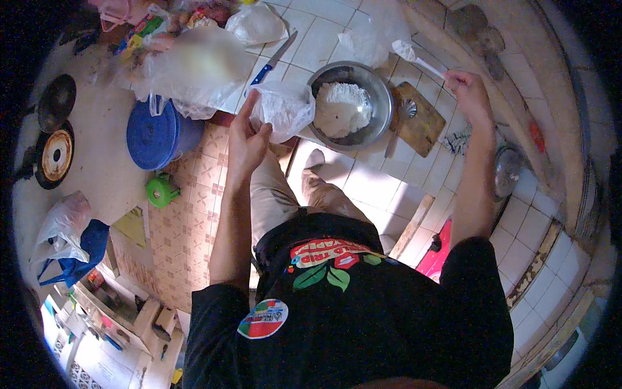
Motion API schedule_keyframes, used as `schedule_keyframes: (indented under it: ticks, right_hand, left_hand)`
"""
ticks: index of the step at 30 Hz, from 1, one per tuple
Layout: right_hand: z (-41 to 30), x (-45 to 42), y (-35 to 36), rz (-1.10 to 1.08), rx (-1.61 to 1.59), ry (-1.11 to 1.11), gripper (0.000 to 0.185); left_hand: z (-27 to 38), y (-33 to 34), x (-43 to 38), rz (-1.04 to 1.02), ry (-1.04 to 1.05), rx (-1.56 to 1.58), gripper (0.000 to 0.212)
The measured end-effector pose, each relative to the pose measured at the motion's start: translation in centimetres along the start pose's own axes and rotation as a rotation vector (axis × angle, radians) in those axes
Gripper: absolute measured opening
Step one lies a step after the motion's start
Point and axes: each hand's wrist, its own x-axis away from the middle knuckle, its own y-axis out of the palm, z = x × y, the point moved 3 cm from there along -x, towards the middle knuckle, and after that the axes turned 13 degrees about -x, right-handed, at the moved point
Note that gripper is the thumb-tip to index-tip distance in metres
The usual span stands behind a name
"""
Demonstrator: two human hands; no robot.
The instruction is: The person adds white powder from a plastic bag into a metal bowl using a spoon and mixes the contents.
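Note:
My left hand (249, 133) grips a clear plastic bag (285, 109) by its near left side, the index finger stretched along it. The bag hangs beside a wide stainless steel bowl (387, 109), overlapping its left rim. White flour-like powder (344, 112) lies heaped in the bowl, in a whiter and a creamier part. Raised to the right of the bowl, my right hand (465, 87) holds the handle end of a white spoon (427, 65). Its tip carries a mound of white powder (403, 50). What the bag contains is hard to make out.
Right of the bowl lies a worn wooden cutting board (423, 121) bearing a small fluted metal piece (409, 108). A blue-handled knife (273, 61) rests on the tiled counter behind the bag. Another plastic bag (367, 41) stands behind the bowl. A blue lidded bucket (154, 133) is at left.

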Motion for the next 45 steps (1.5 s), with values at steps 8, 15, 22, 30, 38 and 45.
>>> schedule_keyframes:
  ticks: [8,15,22,30,38,45]
  right_hand:
    - [0.9,-7.1,0.1,0.057,0.056,-0.101,0.022]
    - [-7.2,-4.7,7.9,0.228,0.848,-0.535,0.017]
    - [-7.2,-3.1,8.1,0.264,0.895,-0.626,0.017]
    - [-5.3,-1.1,8.0,0.303,0.776,-0.723,0.02]
    - [-4.1,-1.0,7.8,0.369,0.679,-0.63,0.02]
    - [-2.8,1.0,6.0,0.464,0.126,-0.148,0.023]
  left_hand:
    - [-0.2,0.0,0.0,0.024,0.023,0.03,0.068]
    - [0.6,-0.4,0.7,-0.012,-0.05,0.076,0.068]
    - [-0.5,-0.1,0.6,-0.002,0.023,0.007,0.068]
    - [-0.1,-0.4,0.4,-0.069,-0.051,0.074,0.066]
    - [-1.0,-0.6,0.0,-0.05,0.028,0.027,0.066]
    - [-0.2,-1.0,0.1,-0.11,-0.035,0.01,0.068]
